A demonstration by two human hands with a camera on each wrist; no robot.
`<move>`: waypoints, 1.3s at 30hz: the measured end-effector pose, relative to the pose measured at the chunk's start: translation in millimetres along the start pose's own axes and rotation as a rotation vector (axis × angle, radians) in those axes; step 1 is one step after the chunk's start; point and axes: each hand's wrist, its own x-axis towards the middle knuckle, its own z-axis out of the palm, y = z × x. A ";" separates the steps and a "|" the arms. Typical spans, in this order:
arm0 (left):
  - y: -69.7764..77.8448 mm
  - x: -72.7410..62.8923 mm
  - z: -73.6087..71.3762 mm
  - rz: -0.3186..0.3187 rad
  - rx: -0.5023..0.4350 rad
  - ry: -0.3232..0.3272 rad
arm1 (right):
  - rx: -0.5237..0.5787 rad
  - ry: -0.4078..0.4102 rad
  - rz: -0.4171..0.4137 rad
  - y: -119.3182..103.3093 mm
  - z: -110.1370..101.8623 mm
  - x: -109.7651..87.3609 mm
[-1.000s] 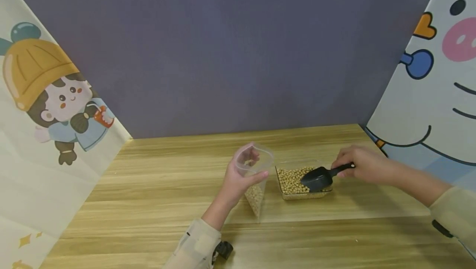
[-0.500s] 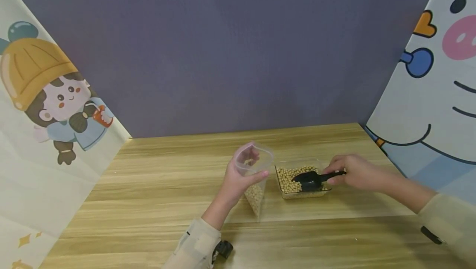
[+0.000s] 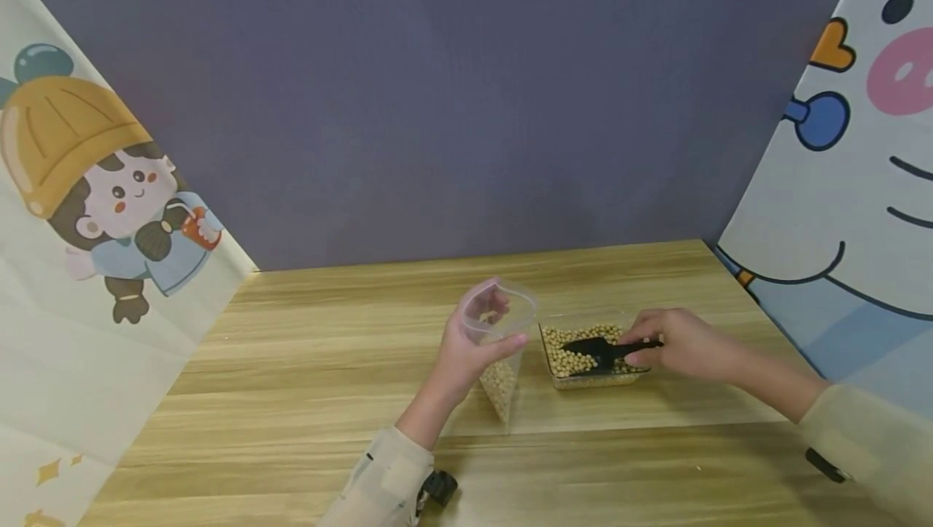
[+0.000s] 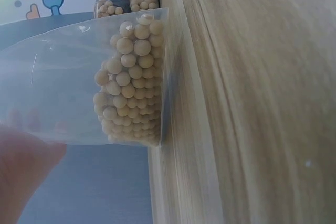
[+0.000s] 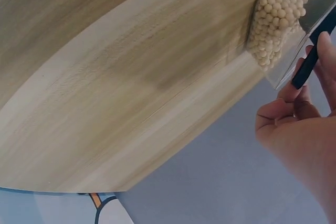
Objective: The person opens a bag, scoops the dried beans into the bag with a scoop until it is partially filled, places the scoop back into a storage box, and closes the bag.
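Note:
My left hand grips a clear plastic pouch near its wide mouth, thumb toward me and fingers behind. Pale soybeans fill the lower part of the pouch, whose bottom rests at the table. To the right stands a clear rectangular container of the same beans. With thumb and fingers my right hand pinches the handle of a black scoop. The scoop's blade sits down among the beans in the container, partly sunk in them.
Both things stand on a wood-grain table. Behind it rises a dark grey-blue panel. Cartoon-printed panels flank the left and right sides. A small black device is at the left sleeve.
My right hand has moved left with the scoop, pushing its blade across and into the beans. The scoop has tilted over. The left hand and pouch have stayed in place.

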 end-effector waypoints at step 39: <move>0.1 -2.2 3.5 -0.011 -0.034 0.046 | 0.037 0.169 0.114 31.9 -6.2 -24.1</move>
